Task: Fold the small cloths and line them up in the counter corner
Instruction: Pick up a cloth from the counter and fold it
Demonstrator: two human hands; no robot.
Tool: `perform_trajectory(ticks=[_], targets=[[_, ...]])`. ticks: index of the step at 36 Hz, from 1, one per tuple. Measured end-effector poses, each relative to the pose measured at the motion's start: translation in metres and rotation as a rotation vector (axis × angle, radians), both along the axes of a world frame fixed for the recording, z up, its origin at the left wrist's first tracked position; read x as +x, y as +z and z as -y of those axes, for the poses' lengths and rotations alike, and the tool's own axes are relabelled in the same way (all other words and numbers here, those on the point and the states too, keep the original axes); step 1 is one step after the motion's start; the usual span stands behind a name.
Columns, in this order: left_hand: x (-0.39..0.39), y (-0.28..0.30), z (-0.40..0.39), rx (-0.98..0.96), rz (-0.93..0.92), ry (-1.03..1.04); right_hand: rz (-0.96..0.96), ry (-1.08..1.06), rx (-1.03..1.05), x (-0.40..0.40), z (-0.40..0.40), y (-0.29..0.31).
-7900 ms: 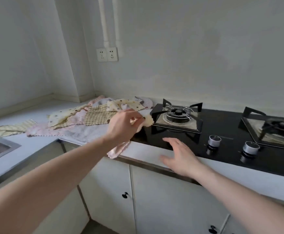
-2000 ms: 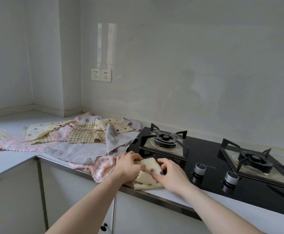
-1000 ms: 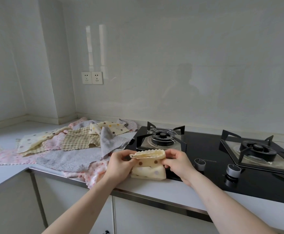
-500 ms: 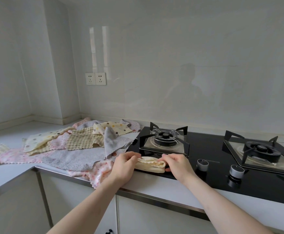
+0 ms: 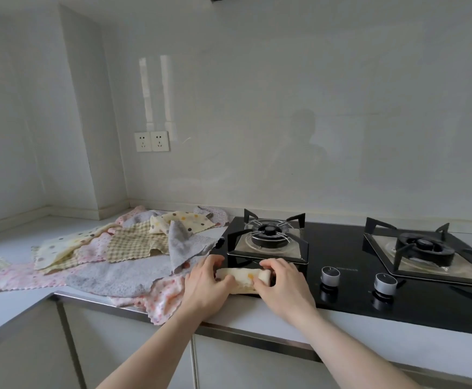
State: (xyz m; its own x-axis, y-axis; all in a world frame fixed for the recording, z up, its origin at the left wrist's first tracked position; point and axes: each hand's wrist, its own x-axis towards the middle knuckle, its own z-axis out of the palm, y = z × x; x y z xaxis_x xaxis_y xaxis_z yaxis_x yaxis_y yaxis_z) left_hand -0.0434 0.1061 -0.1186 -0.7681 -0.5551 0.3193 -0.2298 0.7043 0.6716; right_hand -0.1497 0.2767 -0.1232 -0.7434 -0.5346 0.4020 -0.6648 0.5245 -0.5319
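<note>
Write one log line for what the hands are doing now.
left hand: grips cream dotted cloth | right hand: grips it too | cloth: folded, at stove front

Head camera looks down, seemingly close, at counter (image 5: 257, 318).

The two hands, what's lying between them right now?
Head view: a folded cream dotted cloth spans the gap, held at one end by the left hand and at the other by the right hand.

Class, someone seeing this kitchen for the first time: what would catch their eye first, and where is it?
Both hands, left hand and right hand, grip a folded cream dotted cloth at the counter's front edge, just before the hob's left burner. To their left a heap of unfolded cloths sprawls toward the corner.
</note>
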Motion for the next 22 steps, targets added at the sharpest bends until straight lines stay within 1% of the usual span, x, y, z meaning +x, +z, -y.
perform_trajectory(ticks=[3,6,10,12,15,22], targets=[[-0.0026,0.0007,-0.0009,-0.037,0.067,0.023,-0.023,-0.023,0.073,0.0037,0.0011,0.004],[-0.0038,0.0014,-0.0011,-0.036,0.094,0.007,-0.017,-0.019,0.086,0.0053,0.001,0.0047],[-0.0009,0.0035,0.0032,0.129,0.035,-0.047,0.03,0.025,0.058,0.0054,-0.0029,0.0086],[0.0012,0.004,0.0048,0.204,-0.013,-0.06,0.065,0.044,0.033,0.0045,-0.0043,0.0084],[0.0051,0.0071,0.0026,0.264,-0.06,-0.088,0.121,0.057,-0.042,0.0025,-0.0054,0.0058],[0.0021,0.005,0.0039,0.273,-0.124,-0.167,0.189,0.118,-0.204,-0.0009,-0.007,0.0024]])
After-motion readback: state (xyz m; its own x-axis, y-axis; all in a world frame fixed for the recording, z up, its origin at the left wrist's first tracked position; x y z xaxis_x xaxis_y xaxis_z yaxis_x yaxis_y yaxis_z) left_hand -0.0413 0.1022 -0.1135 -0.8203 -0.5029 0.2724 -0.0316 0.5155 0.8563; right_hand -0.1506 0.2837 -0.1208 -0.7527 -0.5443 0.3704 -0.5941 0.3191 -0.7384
